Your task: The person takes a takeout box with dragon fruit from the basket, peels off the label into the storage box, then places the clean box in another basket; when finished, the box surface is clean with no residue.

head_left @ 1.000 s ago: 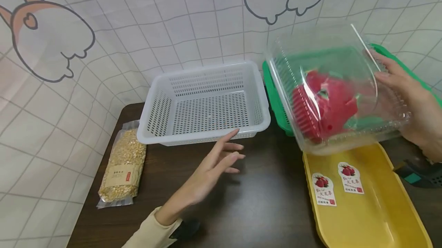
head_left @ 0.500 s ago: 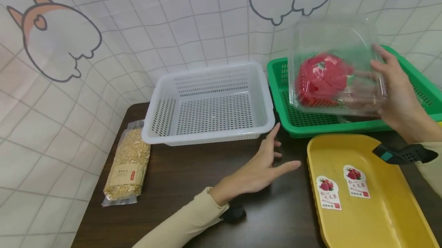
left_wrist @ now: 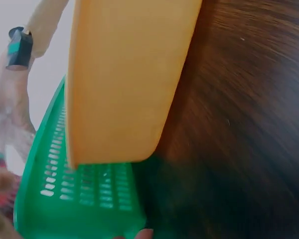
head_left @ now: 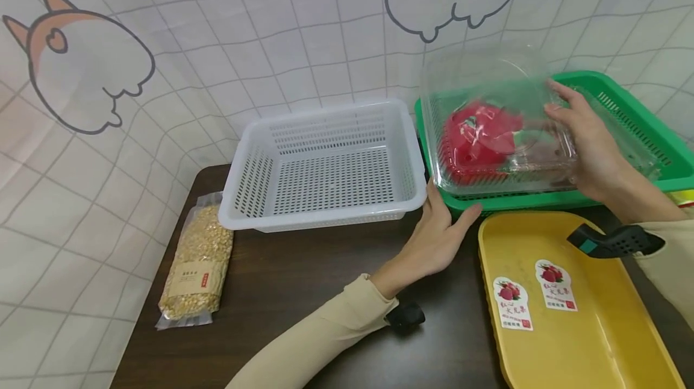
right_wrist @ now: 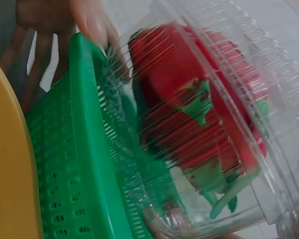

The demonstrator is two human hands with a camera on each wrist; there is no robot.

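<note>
My right hand [head_left: 596, 142] grips the right side of a clear plastic clamshell box [head_left: 499, 64]. Red fruit with green tips, which looks like dragon fruit [head_left: 477, 142], shows through its ribbed wall. The box is tilted over the left part of a green slotted basket [head_left: 672, 160], its lower edge close over the front rim. At that basket's front left corner is my left hand [head_left: 431, 238], fingers straight up toward the gap beside a white basket [head_left: 325, 220], thumb spread to the right. Some of its fingertips are hidden behind the rims in the head view.
A yellow tray [head_left: 575, 353] with two fruit stickers stands at the front right. Another clear plastic piece [head_left: 623, 130] lies in the green basket. On the left is a bag of yellow grains [head_left: 197, 256]. A white tiled-pattern cloth [head_left: 325, 28] hangs behind.
My right hand has carried the box from over the yellow tray back to the green basket, then slightly left and down. My left hand has moved right and forward to the green basket's corner.
</note>
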